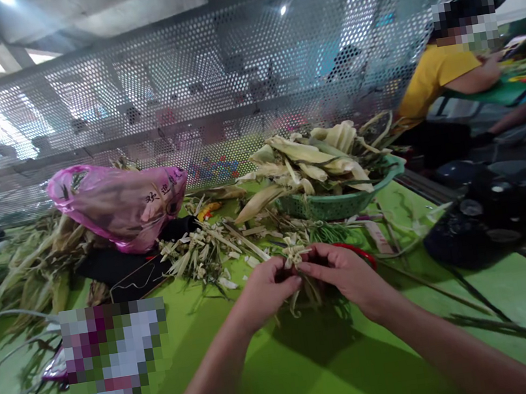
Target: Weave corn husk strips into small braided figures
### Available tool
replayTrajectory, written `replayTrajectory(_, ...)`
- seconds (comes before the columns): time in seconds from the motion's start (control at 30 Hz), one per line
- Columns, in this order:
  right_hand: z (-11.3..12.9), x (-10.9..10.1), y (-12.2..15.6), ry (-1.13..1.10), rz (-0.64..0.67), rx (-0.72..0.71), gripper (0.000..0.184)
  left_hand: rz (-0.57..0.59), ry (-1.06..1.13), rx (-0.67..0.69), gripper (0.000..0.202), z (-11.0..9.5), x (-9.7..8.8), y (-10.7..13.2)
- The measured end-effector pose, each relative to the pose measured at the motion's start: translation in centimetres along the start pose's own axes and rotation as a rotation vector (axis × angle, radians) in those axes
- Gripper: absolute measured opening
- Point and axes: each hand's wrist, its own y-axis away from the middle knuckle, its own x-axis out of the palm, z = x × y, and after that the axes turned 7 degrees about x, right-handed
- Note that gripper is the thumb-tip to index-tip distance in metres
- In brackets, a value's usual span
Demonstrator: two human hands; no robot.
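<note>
Both of my hands meet above the green table point(290, 377), around a small bundle of pale corn husk strips point(295, 251). My left hand point(269, 288) pinches the bundle from one side, its thumb pointing inward. From the other side, my right hand point(341, 271) grips it between thumb and fingers. Folded strip ends stick up above the fingertips, while loose ends hang below. Just beyond my left hand lies a heap of cut husk pieces point(199, 252). Something red and curved point(357, 252) shows behind my right hand; its kind is not clear.
A green plastic basket point(331, 205) piled with dried corn husks point(316, 156) stands behind my hands. A pink plastic bag point(119, 198) and more husks point(50, 262) are at left, near a power strip point(124, 362). Long stems point(520, 330) lie at right. A person in yellow point(437, 75) sits beyond.
</note>
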Motion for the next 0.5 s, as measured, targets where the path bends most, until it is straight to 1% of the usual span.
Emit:
replayTrajectory(0.1,-0.1,-0.1,-0.1,0.031,0.004,0.001,0.027,0.002,-0.05,0.012,0.006,-0.3,-0.2,0.1)
replayTrajectory(0.23,0.0,-0.1,0.0,0.077,0.019,0.01,0.029,0.013,-0.062,0.008,0.01,-0.8,-0.3,0.3)
replayTrajectory(0.33,0.4,0.0,0.2,0.086,-0.01,0.026,0.032,-0.003,0.031,-0.055,0.007,-0.9,-0.2,0.2)
replayTrajectory(0.4,0.7,0.1,0.4,0.087,-0.031,0.04,0.033,-0.03,0.106,-0.087,0.012,-0.7,-0.1,0.1)
replayTrajectory(0.5,1.0,-0.1,0.6,0.113,-0.018,0.044,0.036,-0.092,0.151,-0.069,0.018,-0.4,-0.2,-0.2)
